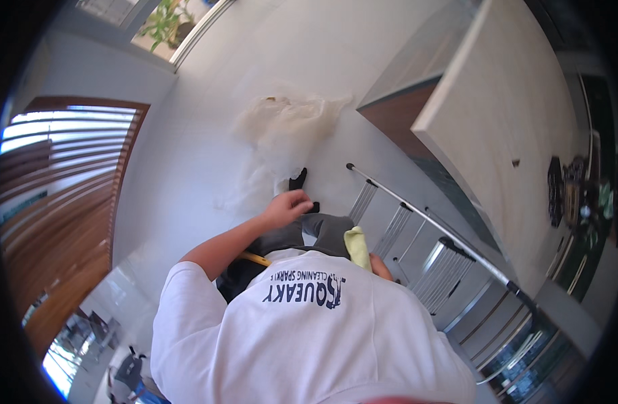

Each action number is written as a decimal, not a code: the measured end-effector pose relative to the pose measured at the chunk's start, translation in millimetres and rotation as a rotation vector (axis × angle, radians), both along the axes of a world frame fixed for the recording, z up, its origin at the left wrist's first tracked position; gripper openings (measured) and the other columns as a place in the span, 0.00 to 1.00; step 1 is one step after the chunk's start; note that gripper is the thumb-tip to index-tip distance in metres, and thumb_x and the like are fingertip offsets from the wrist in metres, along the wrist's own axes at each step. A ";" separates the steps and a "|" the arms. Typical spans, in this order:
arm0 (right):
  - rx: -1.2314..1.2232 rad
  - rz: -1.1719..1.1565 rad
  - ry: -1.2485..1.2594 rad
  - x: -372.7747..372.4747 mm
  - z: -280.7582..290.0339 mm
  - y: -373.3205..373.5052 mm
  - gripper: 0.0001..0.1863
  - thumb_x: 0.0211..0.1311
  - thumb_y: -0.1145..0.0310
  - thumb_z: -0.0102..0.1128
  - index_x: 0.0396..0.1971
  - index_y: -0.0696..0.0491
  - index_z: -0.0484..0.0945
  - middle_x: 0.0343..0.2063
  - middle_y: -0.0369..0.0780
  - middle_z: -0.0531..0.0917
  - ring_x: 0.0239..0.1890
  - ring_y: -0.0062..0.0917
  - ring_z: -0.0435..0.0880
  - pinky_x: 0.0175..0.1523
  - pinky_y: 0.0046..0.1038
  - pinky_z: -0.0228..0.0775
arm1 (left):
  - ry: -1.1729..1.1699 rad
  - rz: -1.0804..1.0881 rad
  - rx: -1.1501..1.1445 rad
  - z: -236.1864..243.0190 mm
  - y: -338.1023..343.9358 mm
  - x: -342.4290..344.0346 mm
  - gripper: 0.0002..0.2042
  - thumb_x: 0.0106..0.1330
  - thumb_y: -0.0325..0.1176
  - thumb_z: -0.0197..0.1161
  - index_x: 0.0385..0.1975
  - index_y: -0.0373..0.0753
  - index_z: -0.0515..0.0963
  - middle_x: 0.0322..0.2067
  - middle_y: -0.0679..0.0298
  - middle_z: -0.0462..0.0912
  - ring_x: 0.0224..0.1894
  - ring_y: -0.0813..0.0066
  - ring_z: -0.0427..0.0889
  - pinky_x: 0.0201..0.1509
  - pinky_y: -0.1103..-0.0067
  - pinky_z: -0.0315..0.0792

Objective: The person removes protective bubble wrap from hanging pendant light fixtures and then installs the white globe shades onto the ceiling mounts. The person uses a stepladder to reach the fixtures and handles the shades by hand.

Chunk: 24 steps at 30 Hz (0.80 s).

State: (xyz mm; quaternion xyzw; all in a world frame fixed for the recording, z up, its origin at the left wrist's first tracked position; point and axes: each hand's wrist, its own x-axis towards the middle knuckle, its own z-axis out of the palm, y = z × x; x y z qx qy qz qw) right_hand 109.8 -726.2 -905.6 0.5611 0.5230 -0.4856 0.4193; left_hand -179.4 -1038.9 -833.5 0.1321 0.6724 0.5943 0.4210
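Observation:
My left hand (289,207) is held out in front of my waist, above my dark trousers and black-clad feet. Its fingers are loosely bent and apart, with nothing in them. Only a small part of my right hand or wrist (381,266) shows at my right hip, and my white shirt hides the rest. Right beside it is a pale yellow-green cloth (357,246); whether the fingers grip it is hidden. A yellow handle-like piece (255,258) sticks out at my left waist, next to something black.
Crumpled translucent plastic sheeting (289,128) lies on the pale floor ahead of my feet. A metal ladder (423,215) stands close on my right, beside a large stone-topped counter (504,128). A brown slatted wooden screen (73,195) is at left. Potted plants (167,27) show beyond a doorway.

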 end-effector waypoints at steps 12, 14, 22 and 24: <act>-0.045 0.805 0.335 -340.0 -11.4 -49.1 0.20 0.59 0.54 0.49 0.45 0.53 0.69 0.35 0.38 0.76 0.33 0.23 0.75 0.36 0.25 0.67 | -0.249 0.858 -0.353 -149.5 -70.0 37.9 0.13 0.60 0.40 0.54 0.34 0.35 0.74 0.28 0.59 0.79 0.33 0.70 0.78 0.39 0.77 0.69; -0.090 0.907 0.269 -370.2 -31.9 -59.2 0.21 0.58 0.53 0.50 0.44 0.54 0.70 0.34 0.39 0.77 0.32 0.22 0.76 0.34 0.24 0.68 | -0.350 0.973 -0.430 -172.0 -71.4 81.3 0.14 0.60 0.41 0.55 0.34 0.35 0.74 0.29 0.58 0.79 0.33 0.68 0.77 0.41 0.76 0.69; -0.078 0.880 -0.040 -452.0 -184.1 -44.0 0.44 0.48 0.39 0.55 0.59 0.49 0.52 0.52 0.49 0.63 0.49 0.39 0.69 0.44 0.43 0.68 | -1.039 1.179 -0.793 -306.1 -1.7 214.6 0.32 0.51 0.47 0.63 0.51 0.34 0.63 0.48 0.48 0.69 0.50 0.57 0.70 0.49 0.70 0.67; 0.024 0.736 -0.075 -465.4 -230.4 -33.9 0.53 0.43 0.36 0.57 0.63 0.46 0.42 0.60 0.52 0.51 0.58 0.48 0.59 0.47 0.52 0.64 | -1.321 1.065 -0.768 -350.9 25.6 216.0 0.44 0.47 0.52 0.66 0.60 0.36 0.51 0.56 0.47 0.61 0.57 0.52 0.63 0.54 0.65 0.64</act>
